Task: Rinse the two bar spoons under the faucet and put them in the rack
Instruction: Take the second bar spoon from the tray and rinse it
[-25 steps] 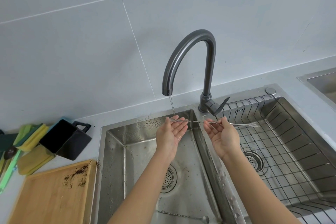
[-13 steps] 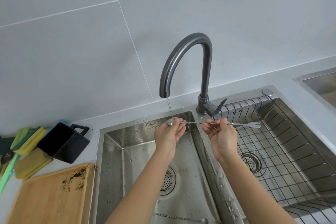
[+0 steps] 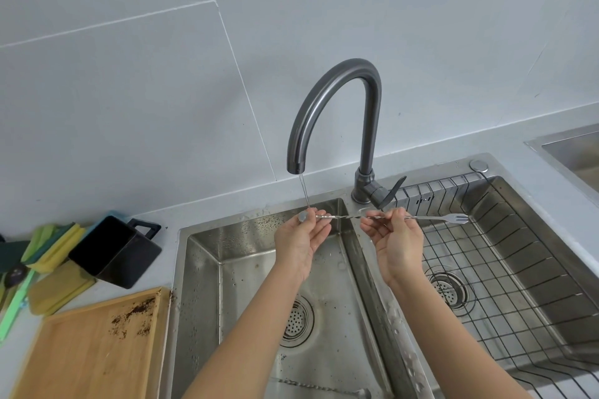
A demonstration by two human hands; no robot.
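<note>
A thin twisted bar spoon [image 3: 346, 216] lies level between both hands, its round bowl end at the left under the faucet's [image 3: 337, 113] thin water stream and its fork end out over the rack. My left hand [image 3: 301, 240] pinches the bowl end, palm up. My right hand [image 3: 397, 243] pinches the shaft near the middle. A second bar spoon [image 3: 324, 388] lies on the floor of the left sink basin [image 3: 207, 269] at the bottom edge. The black wire rack [image 3: 518, 256] fills the right basin.
A wooden cutting board [image 3: 90, 347] with dark crumbs lies left of the sink. Behind it stand a black container [image 3: 113, 249] and yellow-green sponges [image 3: 48, 249]. A second steel sink edge [image 3: 570, 152] shows at far right. The faucet lever [image 3: 390, 193] points toward my right hand.
The spoon has shifted left and turned in my fingers, so its bowl end now sits under the stream. My left fingers have closed around it from a flatter open palm.
</note>
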